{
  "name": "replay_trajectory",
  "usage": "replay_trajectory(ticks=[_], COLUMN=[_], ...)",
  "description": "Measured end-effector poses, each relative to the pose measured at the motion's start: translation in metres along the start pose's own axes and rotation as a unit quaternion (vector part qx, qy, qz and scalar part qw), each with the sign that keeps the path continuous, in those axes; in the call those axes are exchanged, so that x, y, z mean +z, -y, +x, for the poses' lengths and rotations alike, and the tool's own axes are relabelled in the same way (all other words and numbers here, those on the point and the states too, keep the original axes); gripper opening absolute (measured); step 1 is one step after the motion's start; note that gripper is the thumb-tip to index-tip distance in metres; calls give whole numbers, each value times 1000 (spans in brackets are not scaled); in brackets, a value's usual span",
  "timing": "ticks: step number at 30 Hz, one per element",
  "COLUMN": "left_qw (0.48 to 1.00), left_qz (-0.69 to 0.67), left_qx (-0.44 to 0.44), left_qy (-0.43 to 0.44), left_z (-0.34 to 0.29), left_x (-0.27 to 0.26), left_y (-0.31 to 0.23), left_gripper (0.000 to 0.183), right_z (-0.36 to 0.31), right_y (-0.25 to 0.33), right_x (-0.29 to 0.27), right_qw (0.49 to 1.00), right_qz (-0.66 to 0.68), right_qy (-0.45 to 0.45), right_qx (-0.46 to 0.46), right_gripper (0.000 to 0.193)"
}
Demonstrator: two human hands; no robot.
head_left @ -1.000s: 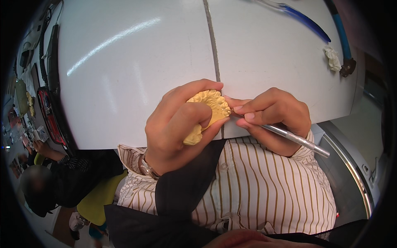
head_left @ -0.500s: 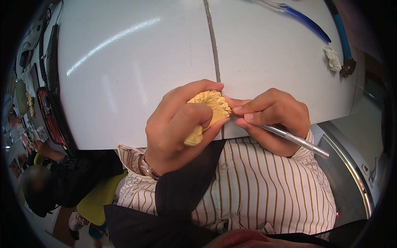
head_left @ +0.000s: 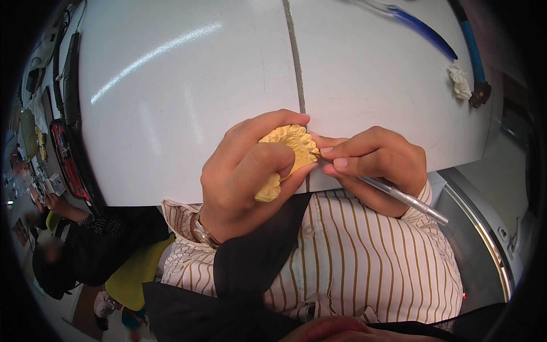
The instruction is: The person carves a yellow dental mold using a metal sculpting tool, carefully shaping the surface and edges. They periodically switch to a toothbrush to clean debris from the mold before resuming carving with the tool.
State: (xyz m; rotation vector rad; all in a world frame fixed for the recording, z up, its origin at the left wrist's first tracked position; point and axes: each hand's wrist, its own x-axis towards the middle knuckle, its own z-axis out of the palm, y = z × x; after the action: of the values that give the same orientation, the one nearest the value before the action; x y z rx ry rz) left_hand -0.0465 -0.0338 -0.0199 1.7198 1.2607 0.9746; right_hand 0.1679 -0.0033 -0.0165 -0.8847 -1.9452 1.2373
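left hand [head_left: 231, 176]: my fingers are curled snugly round the yellow dental model [head_left: 290, 137], one fingertip inside the arch, the others round its outside.
right hand [head_left: 382, 162]: my fingertips are pinched together on a silver-handled tool [head_left: 407, 198], its back end sticking out toward my right.
dental model: up between my hands, by the near edge of the white table [head_left: 188, 165], teeth turned toward me.
tool tip: at the teeth on the model's right side, mostly hidden by my fingers; i cannot tell whether it touches.
slip risk: pressing too hard could, i judge, skid the tip off a tooth into my left fingers just beside it.
chip risk: levering sideways might break a tooth edge, since the model looks like brittle plaster.
drop risk: a slack left grip could let the model twist, then tumble against my striped shirt [head_left: 342, 251].
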Motion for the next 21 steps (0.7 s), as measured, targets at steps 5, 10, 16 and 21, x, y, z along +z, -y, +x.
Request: replay_trajectory(ticks=[5, 10, 16, 21], left_qw=[1000, 1000, 1000, 1000], left_qz=[1, 5, -4, -4], left_qx=[10, 8, 2, 0], left_qy=[-3, -2, 6, -2], left_z=[-1, 0, 1, -1], left_x=[1, 1, 0, 1], left_y=[3, 2, 1, 0], left_gripper=[33, 34, 33, 33], right_z=[-1, -4, -3, -1], right_y=[-1, -6, -4, -1], right_x=[1, 0, -1, 0], right_qw=[1000, 999, 1000, 1000], right_qz=[13, 37, 22, 19], right_qy=[-9, -16, -9, -11], right_qx=[9, 8, 10, 9], right_gripper=[23, 23, 22, 22])
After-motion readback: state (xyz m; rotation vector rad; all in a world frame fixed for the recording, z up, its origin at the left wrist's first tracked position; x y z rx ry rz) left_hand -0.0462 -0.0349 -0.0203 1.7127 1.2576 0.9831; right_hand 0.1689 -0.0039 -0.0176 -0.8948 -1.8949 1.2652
